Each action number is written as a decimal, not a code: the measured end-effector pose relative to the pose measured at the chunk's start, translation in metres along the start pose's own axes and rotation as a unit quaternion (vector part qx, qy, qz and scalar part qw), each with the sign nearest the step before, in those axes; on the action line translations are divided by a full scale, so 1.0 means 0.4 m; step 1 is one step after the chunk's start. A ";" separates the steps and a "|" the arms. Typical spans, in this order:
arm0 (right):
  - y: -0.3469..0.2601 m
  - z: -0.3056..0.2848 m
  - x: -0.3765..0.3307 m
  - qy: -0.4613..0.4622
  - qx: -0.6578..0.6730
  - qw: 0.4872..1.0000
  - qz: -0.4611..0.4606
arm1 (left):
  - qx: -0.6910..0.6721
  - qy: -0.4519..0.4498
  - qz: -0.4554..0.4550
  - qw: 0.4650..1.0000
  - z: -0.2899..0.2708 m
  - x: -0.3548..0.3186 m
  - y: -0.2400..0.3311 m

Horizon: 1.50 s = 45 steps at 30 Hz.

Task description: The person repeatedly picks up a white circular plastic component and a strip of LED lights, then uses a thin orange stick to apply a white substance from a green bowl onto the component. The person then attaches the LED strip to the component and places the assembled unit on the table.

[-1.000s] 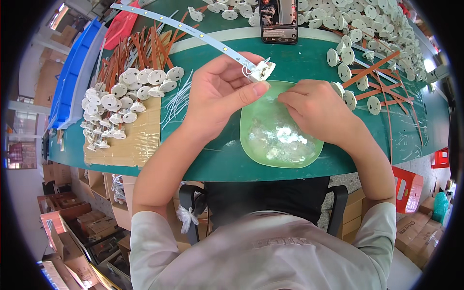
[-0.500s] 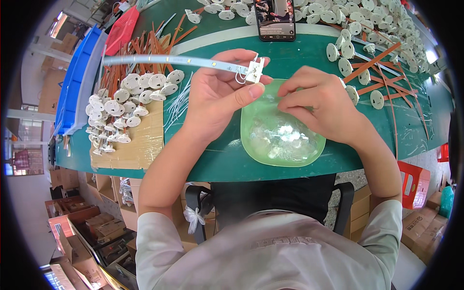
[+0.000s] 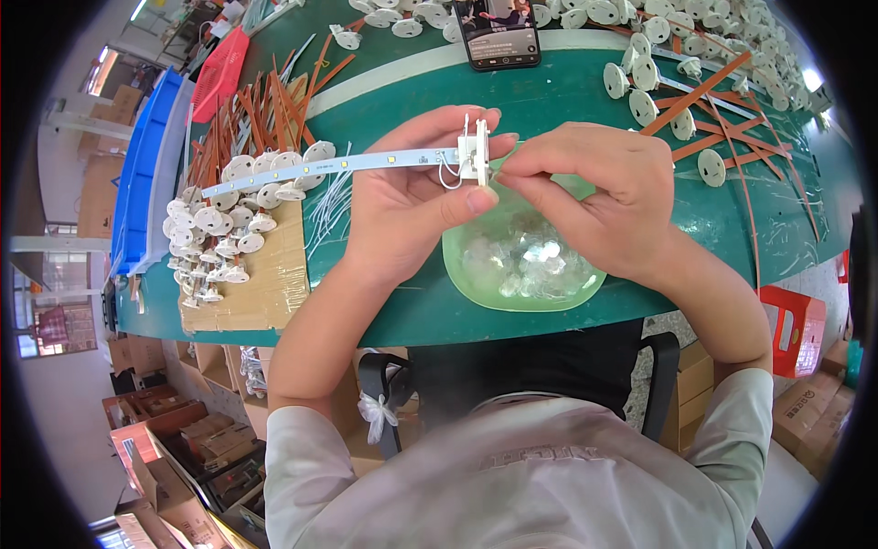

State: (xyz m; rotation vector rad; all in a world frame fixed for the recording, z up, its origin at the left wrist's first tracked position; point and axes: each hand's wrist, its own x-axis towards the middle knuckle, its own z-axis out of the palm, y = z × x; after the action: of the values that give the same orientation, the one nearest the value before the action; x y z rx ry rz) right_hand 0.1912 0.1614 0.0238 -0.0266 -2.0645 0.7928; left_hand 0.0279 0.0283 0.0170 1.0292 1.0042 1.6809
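Observation:
My left hand (image 3: 395, 206) is closed around a white round plastic end cap (image 3: 480, 151), its disc face turned toward my right hand. From the cap a narrow LED strip (image 3: 366, 164) with small yellow chips reaches out to the left, and a thin white wire loops at the joint. With thumb and forefinger pinched together, my right hand (image 3: 599, 197) is right at the face of the cap; whatever lies between those fingertips is too small to make out. Below both hands is a light green bowl (image 3: 523, 304) holding small clear shiny pieces.
Many white discs (image 3: 224, 215) lie on a cardboard sheet (image 3: 265, 284) at left, beside brown strips (image 3: 274, 114) and loose white wires (image 3: 331, 206). A blue bin (image 3: 146, 174) and red basket (image 3: 219, 73) stand farther left. A phone (image 3: 500, 37) and more discs (image 3: 711, 168) are at the back and right.
My right hand has moved left from above the bowl to the cap. The left hand has turned the cap so its disc faces right, and the strip's free end has dropped.

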 end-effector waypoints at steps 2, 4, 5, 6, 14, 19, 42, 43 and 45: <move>-0.001 0.000 -0.002 0.001 -0.007 1.000 -0.010 | 0.014 0.001 -0.003 1.000 0.008 -0.003 0.001; -0.001 -0.002 -0.001 -0.004 -0.013 1.000 -0.020 | 0.009 0.010 -0.014 1.000 0.008 -0.006 0.001; -0.002 0.000 -0.002 -0.004 -0.014 1.000 -0.026 | 0.006 0.014 -0.019 1.000 0.007 -0.007 0.000; -0.004 0.002 -0.002 -0.005 -0.016 0.999 -0.033 | -0.001 0.013 -0.002 1.000 0.007 -0.006 -0.004; 0.014 -0.020 0.011 -0.066 0.058 0.992 -0.094 | -0.016 -0.039 -0.022 0.999 -0.024 -0.008 0.004; -0.003 -0.023 0.017 -0.054 0.047 0.991 -0.115 | -0.030 -0.103 0.016 0.994 -0.034 -0.008 -0.011; 0.002 0.019 -0.002 0.056 -0.069 0.973 -0.212 | -0.145 -0.016 0.024 0.989 0.025 -0.021 -0.056; 0.000 0.020 -0.002 0.055 -0.077 0.971 -0.218 | -0.123 -0.026 0.033 0.991 0.022 -0.021 -0.060; -0.005 0.024 -0.008 0.056 -0.077 0.974 -0.205 | -0.079 -0.038 0.035 0.996 0.012 -0.018 -0.062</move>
State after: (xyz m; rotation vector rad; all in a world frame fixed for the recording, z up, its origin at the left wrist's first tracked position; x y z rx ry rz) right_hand 0.1863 0.1536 0.0187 0.2553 -1.9301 0.3686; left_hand 0.0409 0.0288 -0.0057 1.0259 0.7820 1.7349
